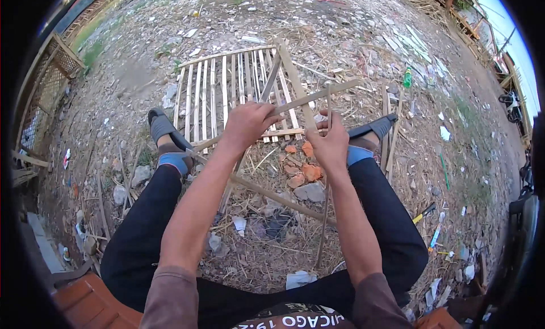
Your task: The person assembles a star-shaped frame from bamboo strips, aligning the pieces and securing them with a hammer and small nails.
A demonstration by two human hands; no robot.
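My left hand (248,125) is closed on a long flat wooden strip (339,87), which slants up to the right between my legs. My right hand (329,140) grips where a wide strip (294,73) and a thin strip (325,209) meet the slanting one; its fingers partly hide the joint. Another strip (278,199) crosses lower down, below my wrists, so the pieces form an open frame. Just beyond my hands, a slatted wooden panel (225,84) lies on the ground between my feet.
Broken orange bricks (311,171) and a grey stone (310,191) lie under the frame. To the right are loose sticks (393,141), a green bottle (407,77) and a tool with a yellow-and-black handle (424,213). A lattice panel (42,101) stands at the left.
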